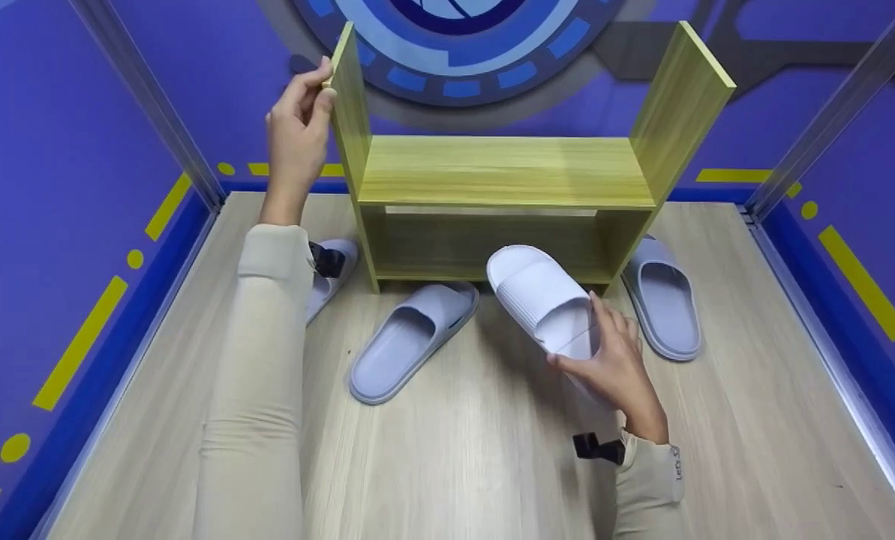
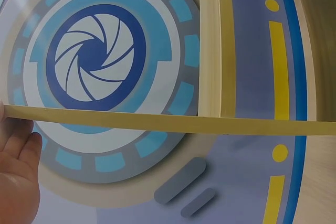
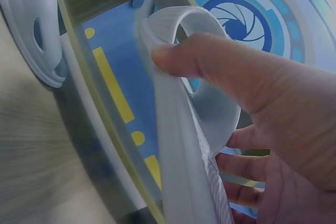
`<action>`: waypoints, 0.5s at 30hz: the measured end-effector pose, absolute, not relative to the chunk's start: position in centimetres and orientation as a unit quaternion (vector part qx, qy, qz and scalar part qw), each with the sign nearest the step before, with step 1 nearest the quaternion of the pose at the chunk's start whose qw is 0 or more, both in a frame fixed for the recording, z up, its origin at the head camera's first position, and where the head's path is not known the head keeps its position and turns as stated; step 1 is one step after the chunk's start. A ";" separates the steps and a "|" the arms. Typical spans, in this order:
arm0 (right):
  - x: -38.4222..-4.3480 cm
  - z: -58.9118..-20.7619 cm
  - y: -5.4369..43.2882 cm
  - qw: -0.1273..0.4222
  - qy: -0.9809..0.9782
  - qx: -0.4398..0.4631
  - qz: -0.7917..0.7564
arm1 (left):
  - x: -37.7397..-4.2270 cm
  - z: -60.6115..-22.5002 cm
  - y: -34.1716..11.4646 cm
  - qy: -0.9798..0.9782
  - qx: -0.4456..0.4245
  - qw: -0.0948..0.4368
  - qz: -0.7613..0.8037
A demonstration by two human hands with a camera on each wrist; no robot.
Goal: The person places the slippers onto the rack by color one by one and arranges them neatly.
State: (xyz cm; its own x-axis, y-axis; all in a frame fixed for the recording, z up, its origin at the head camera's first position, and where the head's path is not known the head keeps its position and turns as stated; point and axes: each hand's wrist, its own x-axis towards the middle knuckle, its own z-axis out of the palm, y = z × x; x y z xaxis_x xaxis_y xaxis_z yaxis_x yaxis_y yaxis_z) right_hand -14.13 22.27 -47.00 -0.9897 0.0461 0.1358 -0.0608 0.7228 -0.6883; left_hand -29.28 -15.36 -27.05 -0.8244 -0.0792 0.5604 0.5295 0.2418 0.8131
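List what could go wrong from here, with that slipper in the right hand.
The right hand grips the lifted slipper toward its heel end, leaving the toe free, so it might twist or drop.
Its toe points toward the wooden rack and could knock it if moved forward carelessly.
The left hand pinches the rack's left side panel high up; a hard pull there might shift or tip the rack.

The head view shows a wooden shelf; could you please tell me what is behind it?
Behind the wooden shelf is a purple wall bearing a large circular design. Any wall or floor that the shelf covers cannot be seen.
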 end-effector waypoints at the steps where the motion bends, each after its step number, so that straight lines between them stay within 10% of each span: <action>1: -14.1 -46.9 22.3 0.072 -0.925 0.004 0.372 | -29.2 -27.0 -15.3 -0.746 -0.151 0.255 -0.596; 15: -14.1 -45.2 22.2 0.099 -0.922 0.026 0.374 | -30.6 -27.9 -15.7 -0.748 -0.153 0.260 -0.591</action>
